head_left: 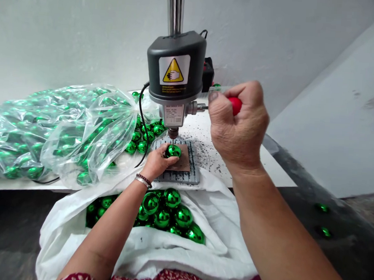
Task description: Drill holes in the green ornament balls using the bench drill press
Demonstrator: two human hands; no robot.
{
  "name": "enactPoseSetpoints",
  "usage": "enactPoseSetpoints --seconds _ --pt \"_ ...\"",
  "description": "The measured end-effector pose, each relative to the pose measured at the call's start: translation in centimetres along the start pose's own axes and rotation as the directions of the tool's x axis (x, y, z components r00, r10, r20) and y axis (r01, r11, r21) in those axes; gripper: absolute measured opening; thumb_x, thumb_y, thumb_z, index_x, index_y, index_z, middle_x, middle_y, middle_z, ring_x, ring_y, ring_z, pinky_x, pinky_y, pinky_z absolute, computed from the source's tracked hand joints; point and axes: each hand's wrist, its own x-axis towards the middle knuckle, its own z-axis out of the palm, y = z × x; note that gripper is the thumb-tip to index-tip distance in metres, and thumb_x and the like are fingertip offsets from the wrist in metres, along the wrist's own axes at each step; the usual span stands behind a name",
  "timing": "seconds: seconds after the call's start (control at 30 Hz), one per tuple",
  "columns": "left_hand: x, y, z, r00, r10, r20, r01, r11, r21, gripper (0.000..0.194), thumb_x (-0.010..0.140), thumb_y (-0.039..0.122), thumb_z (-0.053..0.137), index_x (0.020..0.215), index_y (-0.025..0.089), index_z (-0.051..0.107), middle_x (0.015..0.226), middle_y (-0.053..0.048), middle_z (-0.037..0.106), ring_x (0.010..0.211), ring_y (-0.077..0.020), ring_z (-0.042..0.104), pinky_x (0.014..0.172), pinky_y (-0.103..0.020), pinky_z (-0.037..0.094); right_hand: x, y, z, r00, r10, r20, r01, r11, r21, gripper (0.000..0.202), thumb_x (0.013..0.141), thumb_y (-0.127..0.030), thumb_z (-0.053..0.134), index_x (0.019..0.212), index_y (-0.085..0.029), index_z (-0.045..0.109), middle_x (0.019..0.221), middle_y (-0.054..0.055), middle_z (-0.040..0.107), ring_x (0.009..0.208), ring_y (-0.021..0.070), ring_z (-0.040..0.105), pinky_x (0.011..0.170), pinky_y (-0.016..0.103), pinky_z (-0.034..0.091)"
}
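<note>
A shiny green ball (174, 150) sits on a brown board (183, 159) over the ribbed base plate (193, 174) of a small bench drill press (176, 67). My left hand (159, 159) grips this ball from its left and front side, thumb and fingers around it. The thin drill bit (173, 141) reaches down to the top of the ball; whether it has gone in I cannot tell. My right hand (238, 122) is wrapped in a fist round the red-knobbed feed handle (235, 105) at the press's right side.
A white cloth sack (179, 258) lies open in my lap with several green balls (161, 216). Left on the white table (279, 177) is a clear plastic bag (80, 121) full of them. Dark shavings surround the base. A black cable (141, 107) hangs beside the press. Two balls (325, 232) lie right.
</note>
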Motion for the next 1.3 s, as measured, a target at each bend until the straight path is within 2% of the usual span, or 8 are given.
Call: enactPoseSetpoints --seconds 0.1,0.5,0.7,0.9,1.03,1.13,1.23,1.3 --pt "0.0 0.0 0.0 0.997 -0.031 0.064 0.029 0.999 0.039 0.065 0.070 0.033 0.076 0.130 0.013 0.061 0.089 -0.005 0.070 0.082 -0.0191 0.064 0.081 -0.029 0.050 -0.4 -0.1 -0.1 1.000 0.008 -0.016 -0.008 1.000 -0.018 0.024 0.088 -0.040 0.052 0.078 -0.019 0.047 0.065 -0.003 0.046 0.058 0.0048 0.041 0.058 0.021 0.039" --pt "-0.4 0.2 -0.1 0.998 -0.018 0.061 0.015 0.998 0.059 0.060 0.072 0.033 0.074 0.128 0.016 0.062 0.101 -0.005 0.070 0.090 -0.0203 0.063 0.088 -0.031 0.049 -2.4 0.3 0.2 0.996 0.007 -0.091 -0.012 0.998 -0.055 0.021 0.086 -0.038 0.052 0.078 -0.020 0.046 0.067 -0.002 0.049 0.057 0.0065 0.045 0.056 0.022 0.038" --pt "-0.4 -0.1 0.0 0.998 0.011 0.061 -0.013 0.999 0.038 0.056 0.072 0.034 0.073 0.125 0.020 0.063 0.105 -0.004 0.070 0.092 -0.0210 0.064 0.086 -0.030 0.050 -3.5 0.8 0.7 0.980 -0.107 -0.170 0.102 0.994 -0.040 0.015 0.086 -0.029 0.053 0.077 -0.020 0.045 0.062 -0.004 0.050 0.052 0.0045 0.044 0.052 0.019 0.036" --pt "-0.5 -0.1 -0.1 0.998 0.011 0.069 -0.013 1.000 0.026 0.054 0.072 0.033 0.072 0.123 0.020 0.062 0.103 -0.005 0.070 0.093 -0.0216 0.064 0.086 -0.031 0.049 -5.3 1.7 0.6 0.968 -0.186 -0.168 0.180 0.982 -0.055 0.014 0.086 -0.024 0.055 0.077 -0.018 0.045 0.060 -0.005 0.048 0.050 0.0036 0.041 0.051 0.018 0.035" --pt "-0.4 0.2 0.1 0.998 0.007 0.057 -0.008 1.000 0.018 0.045 0.070 0.033 0.072 0.113 0.020 0.064 0.094 -0.002 0.069 0.086 -0.0198 0.063 0.081 -0.030 0.049 -2.5 0.9 0.7 0.977 -0.150 -0.153 0.147 0.989 -0.027 0.019 0.087 -0.031 0.053 0.076 -0.016 0.046 0.062 -0.005 0.047 0.052 0.0025 0.040 0.051 0.016 0.032" --pt "-0.3 0.2 0.3 0.999 -0.033 0.022 0.033 0.999 0.001 0.048 0.067 0.033 0.073 0.111 0.018 0.063 0.094 -0.004 0.068 0.084 -0.0195 0.061 0.080 -0.031 0.049 1.4 -0.6 0.8 0.999 0.036 -0.020 -0.036 0.999 0.006 0.025 0.087 -0.034 0.051 0.072 -0.016 0.042 0.060 -0.006 0.040 0.053 0.0024 0.033 0.051 0.018 0.027" --pt "-1.2 0.0 -0.4 0.998 -0.047 -0.034 0.044 0.995 -0.085 0.052 0.065 0.032 0.074 0.112 0.014 0.061 0.098 -0.006 0.068 0.085 -0.0185 0.061 0.081 -0.031 0.048 4.2 -2.0 0.8 0.976 0.212 0.050 -0.210 0.977 -0.044 0.031 0.087 -0.024 0.054 0.065 -0.018 0.034 0.058 -0.007 0.034 0.055 0.0031 0.028 0.057 0.021 0.027" --pt "-2.3 0.0 -1.7 1.000 -0.027 0.002 0.027 0.986 -0.164 0.050 0.066 0.031 0.073 0.112 0.013 0.060 0.098 -0.007 0.067 0.086 -0.0172 0.061 0.079 -0.028 0.048 4.9 -2.6 0.8 0.960 0.273 0.063 -0.268 0.960 -0.075 0.035 0.087 -0.023 0.056 0.063 -0.020 0.032 0.056 -0.007 0.033 0.056 0.0045 0.028 0.060 0.023 0.027"
